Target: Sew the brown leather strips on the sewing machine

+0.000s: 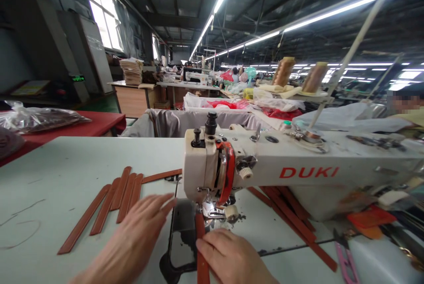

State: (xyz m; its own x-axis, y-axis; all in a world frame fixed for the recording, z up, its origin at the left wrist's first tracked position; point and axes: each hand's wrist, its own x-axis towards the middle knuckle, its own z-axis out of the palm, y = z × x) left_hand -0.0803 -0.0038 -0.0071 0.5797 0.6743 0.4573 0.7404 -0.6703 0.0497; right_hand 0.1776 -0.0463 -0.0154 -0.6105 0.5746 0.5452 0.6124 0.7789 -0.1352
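A brown leather strap (201, 248) runs lengthwise under the presser foot (208, 213) of a white sewing machine (202, 156). My right hand (233, 255) grips the strap's near part, thumb and fingers pressed at its right edge. My left hand (141, 226), slightly blurred, hovers or rests left of the needle area with its fingers stretched out; it holds nothing I can see. Beyond it, several stitched leather strips (124, 193) lie fanned on the pale table (76, 160). More strips (291, 217) lie under the machine's arm.
Pink-handled thread snips (346, 257) lie at the right, near a red-orange piece (371, 217). Thread cones (284, 72) stand behind the machine. A grey cloth-lined bin (165, 120) is past the table's far edge. At far right, another person (409, 103) is partly visible.
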